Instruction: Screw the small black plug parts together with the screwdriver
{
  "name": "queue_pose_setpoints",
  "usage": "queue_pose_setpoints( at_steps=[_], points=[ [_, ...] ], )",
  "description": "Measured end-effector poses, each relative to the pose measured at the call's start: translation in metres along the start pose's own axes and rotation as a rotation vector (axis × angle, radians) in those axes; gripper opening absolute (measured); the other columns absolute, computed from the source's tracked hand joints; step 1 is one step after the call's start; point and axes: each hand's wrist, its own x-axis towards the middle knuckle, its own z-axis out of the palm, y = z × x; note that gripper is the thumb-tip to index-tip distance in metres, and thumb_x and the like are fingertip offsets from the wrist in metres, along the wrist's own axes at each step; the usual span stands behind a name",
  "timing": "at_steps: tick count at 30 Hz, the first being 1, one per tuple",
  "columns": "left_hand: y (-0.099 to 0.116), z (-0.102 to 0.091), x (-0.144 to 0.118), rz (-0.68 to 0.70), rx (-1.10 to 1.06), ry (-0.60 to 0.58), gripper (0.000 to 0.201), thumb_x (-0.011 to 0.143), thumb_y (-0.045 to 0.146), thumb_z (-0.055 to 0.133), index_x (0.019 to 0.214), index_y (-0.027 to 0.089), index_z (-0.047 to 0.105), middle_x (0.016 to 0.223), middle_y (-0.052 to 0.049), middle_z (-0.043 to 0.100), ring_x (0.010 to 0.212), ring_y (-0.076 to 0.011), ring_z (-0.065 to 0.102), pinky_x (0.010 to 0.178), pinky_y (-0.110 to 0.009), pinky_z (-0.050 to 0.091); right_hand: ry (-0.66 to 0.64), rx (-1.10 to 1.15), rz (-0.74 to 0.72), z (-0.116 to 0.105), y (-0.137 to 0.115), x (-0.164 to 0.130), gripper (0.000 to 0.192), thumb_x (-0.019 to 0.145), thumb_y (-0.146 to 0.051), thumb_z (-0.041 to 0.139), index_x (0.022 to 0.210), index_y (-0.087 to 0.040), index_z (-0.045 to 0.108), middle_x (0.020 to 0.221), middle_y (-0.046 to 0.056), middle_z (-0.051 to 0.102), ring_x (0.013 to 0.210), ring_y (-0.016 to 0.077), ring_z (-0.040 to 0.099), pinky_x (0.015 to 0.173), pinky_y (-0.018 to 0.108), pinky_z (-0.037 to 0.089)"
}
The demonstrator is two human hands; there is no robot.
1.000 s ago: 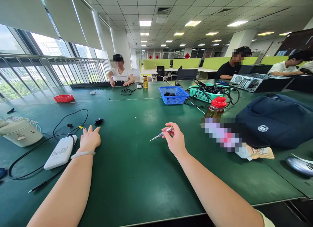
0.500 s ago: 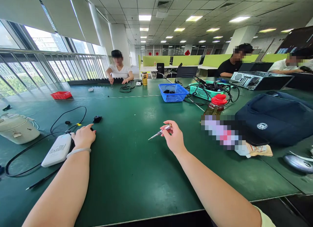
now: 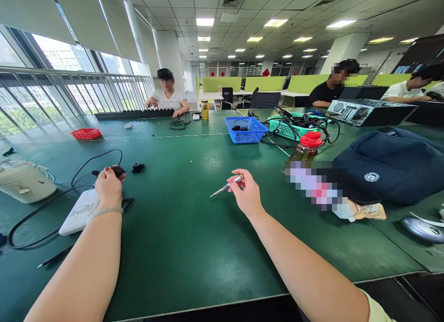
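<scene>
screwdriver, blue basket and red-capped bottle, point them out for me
screwdriver (image 3: 227,187), head view, on the metal shaft ahead of the fingers
blue basket (image 3: 247,137), head view, on its front wall
red-capped bottle (image 3: 311,139), head view, on the red cap

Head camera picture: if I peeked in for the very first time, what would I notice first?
Most likely the two bare arms stretching over the big green table. The right hand holds a small silver screwdriver above the middle of the table, and the left hand closes on a small black part next to a white box with black cables. A bright blue basket stands farther back.
</scene>
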Motion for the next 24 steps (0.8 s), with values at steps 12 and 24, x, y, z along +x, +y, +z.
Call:
queue_pose_setpoints(
  at_steps=[12,24],
  points=[
    [-0.011,0.0,-0.005,0.104,0.394,-0.108,0.053,0.074,0.027,0.068,0.125,0.019,0.053,0.12,-0.01,0.068,0.115,-0.031,0.061,0.099,-0.041,0.045,-0.004,-0.001,0.0,0.0,-0.002,-0.001,0.024,0.08,-0.032,0.058,0.102,-0.023,0.056,0.087,0.002,0.069,0.064,0.0156,0.065,0.07,0.035,0.058],
    [0.0,-0.012,-0.01,-0.042,0.57,-0.071,0.064,0.078,0.024,0.054,0.139,0.008,0.045,0.13,-0.02,0.06,0.128,-0.0403,0.048,0.102,-0.051,0.042,-0.004,-0.004,-0.006,0.0,-0.003,-0.002,0.025,0.08,-0.032,0.058,0.103,-0.023,0.056,0.088,0.002,0.07,0.064,0.0159,0.065,0.07,0.035,0.058]
  ],
)
